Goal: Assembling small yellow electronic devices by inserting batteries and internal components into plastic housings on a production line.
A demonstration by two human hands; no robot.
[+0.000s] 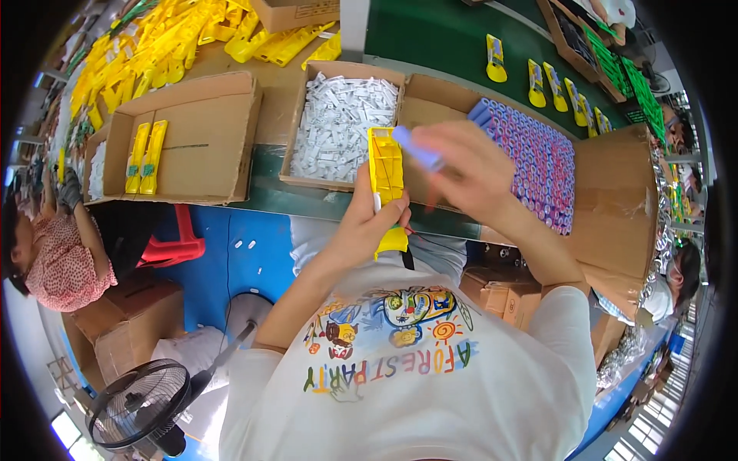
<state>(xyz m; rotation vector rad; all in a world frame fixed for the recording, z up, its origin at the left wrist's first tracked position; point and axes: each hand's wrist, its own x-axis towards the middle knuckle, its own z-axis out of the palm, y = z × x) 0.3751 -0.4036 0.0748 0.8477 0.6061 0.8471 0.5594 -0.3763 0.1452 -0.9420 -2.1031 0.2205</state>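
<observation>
My left hand (367,219) is closed around a long yellow plastic housing (387,173), with its hollow, ribbed inside facing up. Thin dark and red wires show along the housing. Close to its upper end, my right hand (470,167) grips a purple cylindrical battery cell (417,149); hand and cell are smeared by motion. I cannot tell if the cell touches the housing. Just beyond the hands stands a cardboard box of small white plastic parts (346,123). On the right, a carton holds tight rows of purple and pink battery cells (534,157).
Two yellow housings (147,157) lie in a cardboard tray (207,150) on the left, below a heap of yellow housings (165,54). More filled housings (536,83) line the green belt. A co-worker (65,257) sits at left; a black fan (142,403) stands behind.
</observation>
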